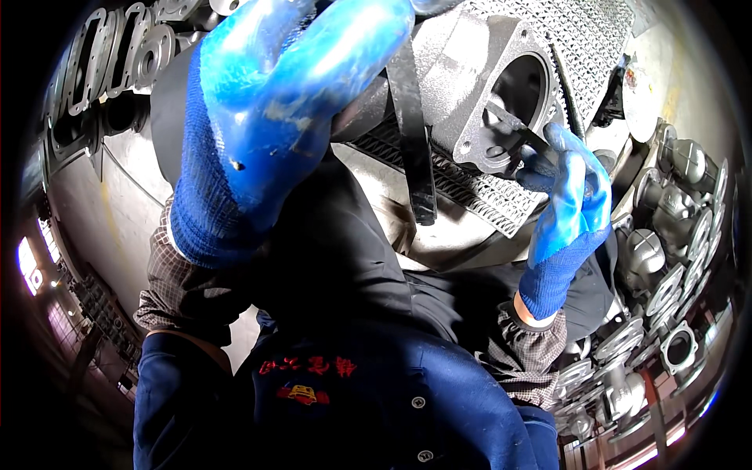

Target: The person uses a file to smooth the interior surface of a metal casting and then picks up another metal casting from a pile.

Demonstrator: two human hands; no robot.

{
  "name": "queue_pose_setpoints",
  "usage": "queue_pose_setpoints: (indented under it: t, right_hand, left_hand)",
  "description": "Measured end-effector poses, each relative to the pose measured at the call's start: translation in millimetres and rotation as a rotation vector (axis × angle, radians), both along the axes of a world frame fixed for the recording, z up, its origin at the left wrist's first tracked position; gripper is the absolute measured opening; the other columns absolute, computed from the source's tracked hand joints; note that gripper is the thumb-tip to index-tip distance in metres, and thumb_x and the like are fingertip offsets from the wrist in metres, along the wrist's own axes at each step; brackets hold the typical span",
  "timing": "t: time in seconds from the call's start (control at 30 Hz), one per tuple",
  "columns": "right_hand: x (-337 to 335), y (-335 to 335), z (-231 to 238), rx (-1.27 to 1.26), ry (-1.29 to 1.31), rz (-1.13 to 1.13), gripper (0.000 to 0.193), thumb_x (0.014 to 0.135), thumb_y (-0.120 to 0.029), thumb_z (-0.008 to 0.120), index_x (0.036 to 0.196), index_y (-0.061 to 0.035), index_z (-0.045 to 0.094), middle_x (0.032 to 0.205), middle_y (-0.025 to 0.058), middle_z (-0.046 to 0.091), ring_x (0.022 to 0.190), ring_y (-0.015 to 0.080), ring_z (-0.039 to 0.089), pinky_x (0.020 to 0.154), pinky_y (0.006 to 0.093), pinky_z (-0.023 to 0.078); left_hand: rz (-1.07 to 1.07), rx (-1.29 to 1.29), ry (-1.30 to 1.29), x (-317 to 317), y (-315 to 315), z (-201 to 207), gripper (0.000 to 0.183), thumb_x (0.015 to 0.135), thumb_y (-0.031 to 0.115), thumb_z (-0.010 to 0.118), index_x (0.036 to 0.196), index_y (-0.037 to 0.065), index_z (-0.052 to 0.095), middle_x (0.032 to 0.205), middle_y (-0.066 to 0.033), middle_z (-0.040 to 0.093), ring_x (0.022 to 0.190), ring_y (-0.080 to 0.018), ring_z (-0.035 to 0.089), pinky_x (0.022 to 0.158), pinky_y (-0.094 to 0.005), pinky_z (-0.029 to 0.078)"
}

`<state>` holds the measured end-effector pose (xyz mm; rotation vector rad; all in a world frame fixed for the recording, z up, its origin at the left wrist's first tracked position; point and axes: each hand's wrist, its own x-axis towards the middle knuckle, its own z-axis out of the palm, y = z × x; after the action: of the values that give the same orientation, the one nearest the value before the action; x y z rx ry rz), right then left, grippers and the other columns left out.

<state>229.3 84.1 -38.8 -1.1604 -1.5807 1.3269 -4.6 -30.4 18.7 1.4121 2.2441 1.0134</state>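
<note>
My left hand, in a blue coated glove, is raised close to the view at the upper left. Its fingers are curled closed, and what they hold is hidden past the top edge. My right hand, gloved the same way, is at the flanged opening of a grey metal casting. Its fingers are closed around a narrow, flat dark strip that reaches into the round bore. The casting rests on a perforated metal plate. A dark flat strap hangs in front of the casting, beside my left hand.
Several grey castings with flanges are piled along the right side. More flat flanged parts stand at the upper left. My knees are close below the plate. A thin cable runs along the floor at left.
</note>
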Motion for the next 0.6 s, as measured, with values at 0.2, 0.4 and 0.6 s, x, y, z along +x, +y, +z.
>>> queue_pose_setpoints:
  t: [0.2, 0.4, 0.6]
  right_hand:
    - [-2, -1, 3, 0.012, -0.084, 0.010, 0.027, 0.096, -0.015, 0.051, 0.109, 0.0066, 0.060, 0.110, 0.0180, 0.065, 0.102, 0.0214, 0.062, 0.092, 0.0333, 0.047]
    - [-6, -3, 6, -0.066, -0.010, -0.033, 0.021, 0.094, -0.008, 0.052, 0.109, 0.0041, 0.061, 0.105, 0.0143, 0.066, 0.082, 0.0151, 0.066, 0.068, 0.0254, 0.056]
    - [-5, -4, 4, -0.018, -0.035, 0.003, 0.021, 0.095, -0.011, 0.053, 0.111, 0.0017, 0.061, 0.107, 0.0120, 0.065, 0.083, 0.0143, 0.065, 0.067, 0.0256, 0.056]
  left_hand:
    - [0.107, 0.116, -0.309, 3, -2, -12, 0.082, 0.089, 0.067, 0.043, 0.129, -0.004, 0.048, 0.116, -0.0170, 0.059, 0.106, -0.0214, 0.060, 0.092, -0.0285, 0.047]
    - [-0.010, -0.072, 0.069, -1, 2, 1, 0.065, 0.094, 0.052, 0.046, 0.128, -0.002, 0.050, 0.116, -0.0150, 0.059, 0.108, -0.0208, 0.059, 0.093, -0.0283, 0.045]
    - [0.068, -0.010, -0.133, 2, 2, 1, 0.058, 0.095, 0.045, 0.046, 0.127, -0.002, 0.051, 0.114, -0.0154, 0.060, 0.106, -0.0202, 0.060, 0.091, -0.0281, 0.046]
